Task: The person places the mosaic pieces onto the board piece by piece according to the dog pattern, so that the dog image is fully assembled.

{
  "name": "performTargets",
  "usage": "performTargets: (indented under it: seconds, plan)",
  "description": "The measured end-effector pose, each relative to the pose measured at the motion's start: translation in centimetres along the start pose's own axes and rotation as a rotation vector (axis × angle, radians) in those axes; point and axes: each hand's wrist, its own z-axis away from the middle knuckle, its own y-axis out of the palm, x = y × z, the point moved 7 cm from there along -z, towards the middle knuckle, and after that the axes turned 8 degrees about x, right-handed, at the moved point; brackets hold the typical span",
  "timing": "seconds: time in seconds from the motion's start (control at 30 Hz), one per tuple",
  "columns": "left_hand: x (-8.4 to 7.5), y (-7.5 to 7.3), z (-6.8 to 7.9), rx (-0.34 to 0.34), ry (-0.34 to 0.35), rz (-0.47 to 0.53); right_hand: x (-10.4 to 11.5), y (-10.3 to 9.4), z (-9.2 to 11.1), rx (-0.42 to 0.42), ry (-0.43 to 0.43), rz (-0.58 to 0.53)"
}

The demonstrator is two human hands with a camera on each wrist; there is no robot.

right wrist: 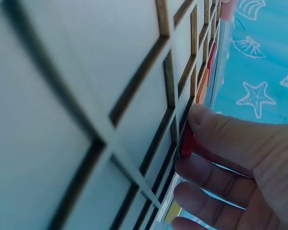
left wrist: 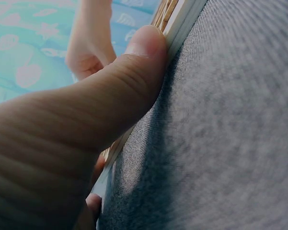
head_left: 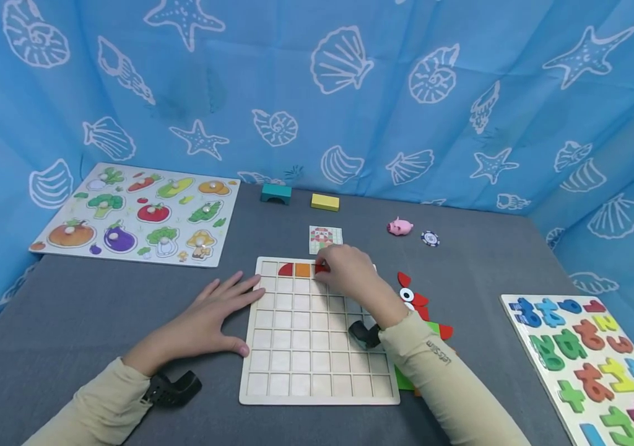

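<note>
A pale wooden grid board (head_left: 283, 339) lies on the grey cloth. In its top row sit a red rounded piece (head_left: 285, 271) and an orange square tile (head_left: 303, 270). My right hand (head_left: 350, 272) is over the same row, just right of the orange tile. Between thumb and fingers it pinches a red tile (right wrist: 187, 142), partly hidden, right at a cell's edge. My left hand (head_left: 205, 322) rests at the board's left edge, fingers spread, thumb (left wrist: 148, 48) touching the side. Beyond the board lies a small printed pattern card (head_left: 322, 237), partly covered by the right hand.
Loose red pieces (head_left: 420, 300), white ring pieces (head_left: 406, 294) and green pieces (head_left: 403, 380) lie right of the board, partly under the right forearm. Around stand a vegetable puzzle (head_left: 138, 238), number puzzle (head_left: 559, 365), teal arch block (head_left: 276, 192), yellow block (head_left: 325, 202), toy pig (head_left: 400, 227) and chip (head_left: 430, 238).
</note>
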Motion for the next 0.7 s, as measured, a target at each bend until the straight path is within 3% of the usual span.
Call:
performTargets:
  seconds: [0.4, 0.7]
  plan:
    - [0.3, 0.3, 0.0, 0.011, -0.010, 0.007, 0.2, 0.1, 0.3, 0.006, -0.017, -0.021]
    - [0.1, 0.2, -0.1, 0.014, -0.003, 0.007, -5.8, -2.1, 3.7, -0.084, 0.039, -0.127]
